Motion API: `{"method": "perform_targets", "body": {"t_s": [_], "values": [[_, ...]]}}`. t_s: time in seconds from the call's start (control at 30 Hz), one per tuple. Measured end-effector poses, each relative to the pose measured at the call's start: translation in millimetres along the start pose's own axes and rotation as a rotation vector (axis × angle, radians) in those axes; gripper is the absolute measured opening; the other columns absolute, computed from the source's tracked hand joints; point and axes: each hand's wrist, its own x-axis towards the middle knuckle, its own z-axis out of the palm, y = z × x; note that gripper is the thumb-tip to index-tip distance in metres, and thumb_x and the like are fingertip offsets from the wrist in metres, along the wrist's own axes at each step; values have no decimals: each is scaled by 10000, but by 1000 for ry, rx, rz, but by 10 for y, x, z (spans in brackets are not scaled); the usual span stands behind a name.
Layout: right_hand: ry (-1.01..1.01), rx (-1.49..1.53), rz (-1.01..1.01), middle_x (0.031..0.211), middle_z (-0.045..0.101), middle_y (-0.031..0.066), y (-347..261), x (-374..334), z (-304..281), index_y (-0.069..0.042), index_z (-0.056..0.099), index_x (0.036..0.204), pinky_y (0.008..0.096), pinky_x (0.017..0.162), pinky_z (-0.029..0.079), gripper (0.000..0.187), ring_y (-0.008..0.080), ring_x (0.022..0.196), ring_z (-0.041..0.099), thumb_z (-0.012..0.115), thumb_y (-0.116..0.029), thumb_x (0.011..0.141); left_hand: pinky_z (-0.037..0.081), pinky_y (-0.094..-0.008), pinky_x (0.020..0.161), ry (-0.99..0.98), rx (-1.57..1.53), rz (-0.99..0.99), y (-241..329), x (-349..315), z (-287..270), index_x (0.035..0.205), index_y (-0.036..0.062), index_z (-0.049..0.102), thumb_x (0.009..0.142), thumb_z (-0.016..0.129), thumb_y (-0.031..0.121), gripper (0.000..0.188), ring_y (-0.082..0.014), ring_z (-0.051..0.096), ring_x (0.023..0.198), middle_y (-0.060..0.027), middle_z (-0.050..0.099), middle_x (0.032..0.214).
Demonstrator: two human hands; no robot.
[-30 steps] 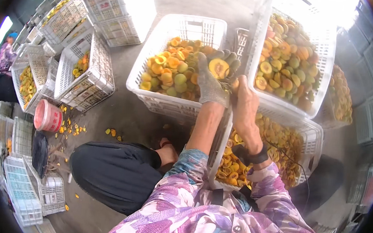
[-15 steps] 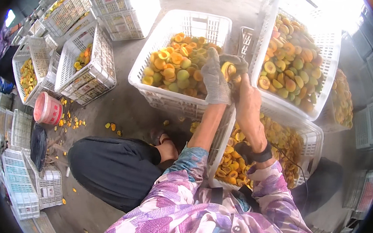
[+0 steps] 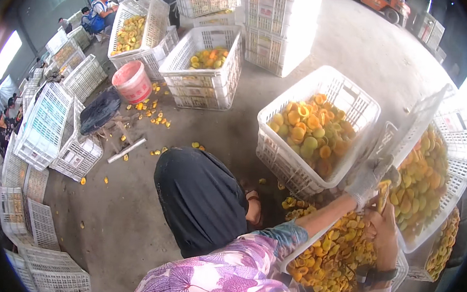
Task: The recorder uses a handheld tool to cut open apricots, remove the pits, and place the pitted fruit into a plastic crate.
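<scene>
"What changed?"

"The view swung left — the yellow stone fruit (image 3: 384, 192), face-on earlier, shows a sliver above the near crate (image 3: 305, 245), its cut harder to judge."

"Fingers?"

"The gloved left hand (image 3: 370, 180) clamps it — the right hand (image 3: 384, 221) curls fingers just beneath, grip unclear."
</scene>
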Motion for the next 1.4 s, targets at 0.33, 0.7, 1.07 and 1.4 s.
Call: {"method": "perform_targets", "body": {"t_s": [0.33, 0.7, 1.07, 1.4], "values": [[198, -847, -284, 641, 532, 207, 404, -250, -136, 73, 552, 865, 375, 503, 410, 132, 285, 516, 491, 552, -40, 798, 380, -256, 455, 115, 95, -86, -328, -425, 167, 626, 45, 566, 953, 530, 435, 510, -119, 486, 457, -39, 496, 505], [-239, -872, -558, 683, 560, 45, 621, -560, -770, -64, 572, 1091, 330, 547, 478, 251, 216, 580, 560, 626, -180, 875, 508, -350, 660, -371, 331, -137, -610, -169, -412, 987, 112, 571, 944, 512, 327, 227, -194, 585, 776, -34, 592, 832], [878, -1055, -602, 789, 622, 155, 787, 251, -1805, -53, 626, 852, 410, 656, 483, 111, 342, 749, 606, 558, -138, 832, 382, -509, 1022, 125, -1060, -300, 8, 322, -587, 1330, -2, 366, 950, 484, 411, 574, -327, 419, 1237, -190, 409, 1340], [963, -1406, -489, 846, 639, 146, 920, 87, -2038, -70, 609, 917, 437, 668, 480, 124, 357, 821, 608, 541, -140, 841, 536, -275, 531, 326, -734, -576, -261, -8, 196, 1035, 68, 565, 925, 606, 319, 277, -151, 577, 648, -30, 528, 707]]}}
